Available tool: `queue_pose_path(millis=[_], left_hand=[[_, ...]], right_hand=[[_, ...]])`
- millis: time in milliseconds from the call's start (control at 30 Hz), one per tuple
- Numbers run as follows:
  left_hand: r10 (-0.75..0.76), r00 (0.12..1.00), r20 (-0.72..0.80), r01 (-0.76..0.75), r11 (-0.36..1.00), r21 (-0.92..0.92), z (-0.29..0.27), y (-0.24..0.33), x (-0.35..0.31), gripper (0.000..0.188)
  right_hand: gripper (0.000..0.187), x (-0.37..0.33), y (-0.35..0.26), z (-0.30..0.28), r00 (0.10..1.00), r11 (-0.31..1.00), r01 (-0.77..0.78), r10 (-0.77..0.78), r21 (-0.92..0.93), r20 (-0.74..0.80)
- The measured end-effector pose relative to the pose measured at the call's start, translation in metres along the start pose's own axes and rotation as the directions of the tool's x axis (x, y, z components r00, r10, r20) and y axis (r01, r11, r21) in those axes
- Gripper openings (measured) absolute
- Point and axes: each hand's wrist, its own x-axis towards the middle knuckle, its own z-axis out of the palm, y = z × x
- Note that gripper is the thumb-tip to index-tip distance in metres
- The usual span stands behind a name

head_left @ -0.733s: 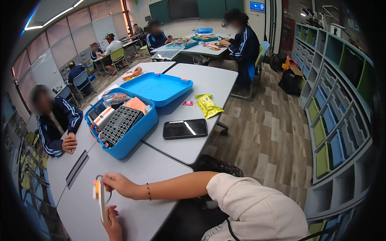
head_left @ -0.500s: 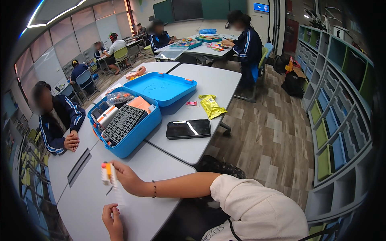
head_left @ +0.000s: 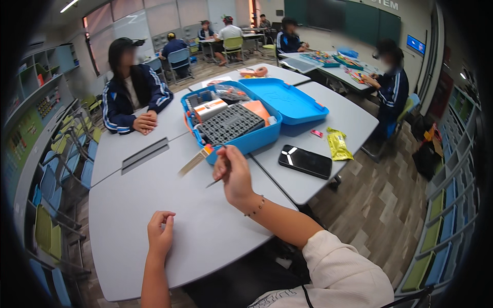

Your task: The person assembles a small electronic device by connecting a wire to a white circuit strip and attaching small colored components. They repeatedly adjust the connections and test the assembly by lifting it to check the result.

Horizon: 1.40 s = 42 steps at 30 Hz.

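Observation:
My right hand (head_left: 234,175) is raised over the table in front of a blue case. Its fingers are closed on a small white-and-orange building-brick piece (head_left: 194,161), which points down to the left and is smeared by motion. A thin dark rod (head_left: 213,183) shows beside that hand; whether it lies on the table or is held I cannot tell. My left hand (head_left: 160,230) rests near the table's front, fingers loosely curled, nothing visible in it. The open blue case (head_left: 251,141) contains a dark grid-like block (head_left: 232,123), an orange-and-white box and bagged parts.
Right of the case lie a black phone (head_left: 305,161), a yellow packet (head_left: 338,143) and a small pink wrapper (head_left: 317,133). A slotted panel (head_left: 145,155) is set into the table (head_left: 133,205). Across it sits a person (head_left: 136,97) with folded hands. Orange tape rolls lie behind the case.
The view has swung left, so the case and table appear farther right. My right hand still holds the brick piece, now tilted down to the left. My left hand stays loosely curled.

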Motion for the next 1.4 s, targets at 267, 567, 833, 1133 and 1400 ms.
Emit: queue_pose_path(millis=[267, 567, 833, 1133, 1400], left_hand=[[0.046, 0.999, 0.012, -0.046, 0.996, 0.078, -0.001, 0.007, 0.0, 0.01], [0.055, 0.998, 0.014, -0.056, 0.995, 0.082, -0.003, 0.01, -0.001, 0.01], [0.112, 0.993, 0.024, -0.114, 0.984, 0.14, -0.003, 0.013, 0.0, 0.009], [0.123, 0.992, 0.018, -0.125, 0.982, 0.139, -0.004, 0.011, 0.0, 0.008], [0.133, 0.99, 0.041, -0.137, 0.981, 0.14, -0.001, 0.011, -0.001, 0.008]], right_hand=[[0.022, -0.02, 0.0, 0.009, 0.828, 0.831, -0.181, 0.418, -0.527, 0.375], [0.023, 0.007, -0.018, -0.001, 0.912, 0.938, -0.235, 0.304, -0.255, 0.276], [0.023, 0.01, -0.034, -0.004, 0.781, 0.689, 0.621, -0.582, -0.374, 0.224], [0.023, -0.016, -0.012, 0.004, 0.951, 0.935, 0.073, 0.04, -0.346, 0.308], [0.029, -0.015, -0.015, 0.005, 0.938, 0.949, -0.087, 0.18, -0.302, 0.297]])
